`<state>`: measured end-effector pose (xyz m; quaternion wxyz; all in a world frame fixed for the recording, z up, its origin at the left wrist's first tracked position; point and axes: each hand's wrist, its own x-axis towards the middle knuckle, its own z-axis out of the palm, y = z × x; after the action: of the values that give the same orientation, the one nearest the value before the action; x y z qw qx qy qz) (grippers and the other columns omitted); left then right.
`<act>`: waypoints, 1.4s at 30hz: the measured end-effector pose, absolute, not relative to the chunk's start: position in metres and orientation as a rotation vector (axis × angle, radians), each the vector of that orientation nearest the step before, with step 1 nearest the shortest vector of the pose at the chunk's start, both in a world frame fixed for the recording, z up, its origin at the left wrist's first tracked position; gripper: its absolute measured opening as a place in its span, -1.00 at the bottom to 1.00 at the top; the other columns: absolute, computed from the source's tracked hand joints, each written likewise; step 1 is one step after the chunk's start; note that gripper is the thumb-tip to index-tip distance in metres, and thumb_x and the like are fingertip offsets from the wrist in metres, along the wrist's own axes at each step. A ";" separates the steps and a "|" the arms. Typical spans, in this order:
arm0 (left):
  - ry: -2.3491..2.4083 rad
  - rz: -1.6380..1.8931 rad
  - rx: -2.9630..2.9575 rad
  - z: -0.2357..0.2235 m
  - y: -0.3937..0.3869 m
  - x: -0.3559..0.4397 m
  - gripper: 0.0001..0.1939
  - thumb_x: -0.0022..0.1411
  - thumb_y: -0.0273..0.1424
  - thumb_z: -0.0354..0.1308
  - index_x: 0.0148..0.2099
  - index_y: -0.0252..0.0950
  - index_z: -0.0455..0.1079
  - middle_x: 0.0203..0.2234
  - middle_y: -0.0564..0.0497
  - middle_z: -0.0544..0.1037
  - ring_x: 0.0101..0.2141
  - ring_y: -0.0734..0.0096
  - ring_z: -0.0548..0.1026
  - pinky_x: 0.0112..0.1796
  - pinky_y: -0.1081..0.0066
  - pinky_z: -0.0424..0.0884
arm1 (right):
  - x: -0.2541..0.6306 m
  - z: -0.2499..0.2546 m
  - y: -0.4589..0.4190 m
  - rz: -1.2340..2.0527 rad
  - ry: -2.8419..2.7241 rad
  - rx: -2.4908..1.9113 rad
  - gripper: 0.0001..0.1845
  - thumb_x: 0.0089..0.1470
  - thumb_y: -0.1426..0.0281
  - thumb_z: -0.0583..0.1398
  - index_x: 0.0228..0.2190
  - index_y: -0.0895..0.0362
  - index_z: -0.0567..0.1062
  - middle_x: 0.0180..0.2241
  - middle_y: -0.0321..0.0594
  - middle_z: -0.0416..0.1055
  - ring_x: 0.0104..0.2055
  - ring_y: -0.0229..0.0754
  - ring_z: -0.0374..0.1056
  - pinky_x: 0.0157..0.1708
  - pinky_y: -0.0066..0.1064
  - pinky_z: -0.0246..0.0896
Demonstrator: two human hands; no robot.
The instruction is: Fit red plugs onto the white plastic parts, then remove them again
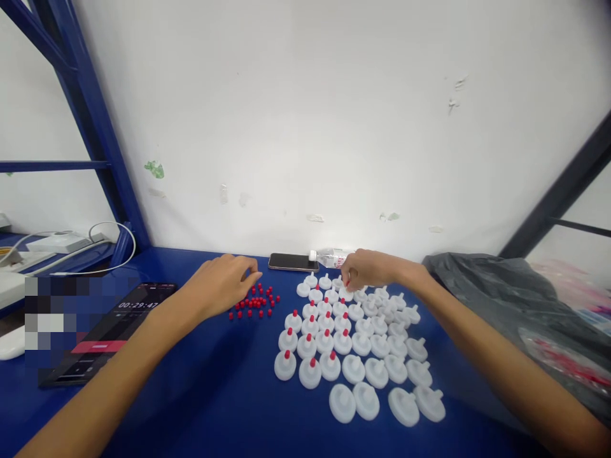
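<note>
My left hand (226, 283) is over the left part of the table, beside a scattered heap of small red caps (255, 303). Its thumb and forefinger are curled together; whether a cap sits between the tips I cannot make out. My right hand (365, 270) reaches to the back rows of white round plastic discs with short spouts (361, 343). Its fingers pinch a red cap (348, 284) at the spout of one disc. Several discs in the left columns wear red caps (312, 362); those further right have bare spouts.
Behind the discs lie a dark phone (293, 262) and a clear bottle (329, 257) on its side. Left is a larger phone showing a timer (138, 308), with white cables and devices. At right, a grey plastic bag (477, 280) and a clear bag of red pieces (568, 362).
</note>
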<state>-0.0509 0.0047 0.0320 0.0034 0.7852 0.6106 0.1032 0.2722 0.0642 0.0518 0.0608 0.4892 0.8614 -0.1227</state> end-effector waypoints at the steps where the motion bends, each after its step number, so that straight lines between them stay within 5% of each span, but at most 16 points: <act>1: 1.911 0.353 2.482 0.032 0.003 -0.047 -0.65 0.37 -0.14 -0.06 -0.28 -0.18 0.46 -0.41 -0.04 0.60 -0.45 0.24 0.49 -0.44 0.37 0.09 | 0.273 0.054 0.063 -0.349 2.637 1.489 -0.91 0.01 0.32 0.32 -0.44 0.08 0.60 -0.36 -0.18 0.61 -0.33 -0.06 0.50 -0.40 -0.35 0.25; 14: 1.684 0.696 2.589 0.022 -0.009 -0.018 -0.62 0.44 -0.17 -0.13 -0.30 -0.19 0.42 -0.60 0.07 0.52 -0.53 0.32 0.45 -0.45 0.37 0.07 | 0.241 0.067 0.034 -0.433 3.097 1.284 -0.84 0.19 0.26 0.24 -0.25 0.09 0.49 -0.26 -0.20 0.57 -0.27 -0.15 0.44 -0.30 -0.38 0.24; 22: 1.497 0.689 2.536 0.019 -0.021 -0.002 -0.57 0.44 -0.04 -0.13 -0.22 -0.17 0.44 -0.62 0.11 0.49 -0.51 0.33 0.45 -0.43 0.38 0.09 | 0.216 0.064 0.007 -0.568 3.172 1.114 -0.51 0.18 0.04 0.27 -0.02 0.05 0.32 -0.41 -0.34 0.55 -0.52 -0.26 0.27 -0.47 -0.41 0.10; 28: 1.334 0.672 2.504 0.015 -0.024 0.004 -0.60 0.47 -0.21 -0.19 -0.30 -0.22 0.37 -0.59 0.11 0.45 -0.58 0.43 0.32 -0.48 0.38 0.04 | 0.207 0.060 -0.005 -0.629 3.222 0.994 -0.35 0.16 0.00 0.27 0.13 0.07 0.29 -0.35 -0.28 0.56 -0.52 -0.26 0.28 -0.47 -0.40 0.14; 33: 1.379 0.807 2.478 0.014 -0.022 0.004 -0.56 0.50 -0.23 -0.27 -0.20 -0.21 0.42 -0.54 0.09 0.49 -0.53 0.40 0.38 -0.41 0.38 0.12 | 0.204 0.059 0.000 -0.517 3.327 1.003 -0.54 0.19 0.06 0.27 -0.02 0.09 0.53 -0.29 -0.23 0.58 -0.46 -0.27 0.34 -0.40 -0.40 0.19; 36: 1.475 0.853 2.407 0.015 -0.023 0.011 -0.50 0.48 -0.18 -0.31 -0.33 -0.21 0.37 -0.56 0.09 0.47 -0.51 0.38 0.39 -0.41 0.38 0.12 | 0.200 0.058 0.002 -0.359 3.350 1.064 -0.65 0.24 0.09 0.24 -0.15 0.07 0.62 -0.40 -0.28 0.57 -0.49 -0.28 0.33 -0.39 -0.40 0.15; 42: 1.770 0.928 2.116 0.030 -0.005 -0.016 -0.57 0.37 -0.19 -0.28 -0.54 -0.19 0.05 -0.67 0.08 0.29 -0.58 0.40 0.25 -0.47 0.39 0.13 | 0.216 0.061 0.018 0.385 3.267 1.339 -0.82 0.16 0.27 0.34 -0.21 0.07 0.64 -0.38 -0.19 0.61 -0.26 -0.08 0.48 0.03 -0.15 0.13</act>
<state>-0.0161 -0.0050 0.0304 0.1153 0.7221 0.6042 0.3166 0.2159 0.0180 0.0607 -0.2039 0.3691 0.9005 0.1062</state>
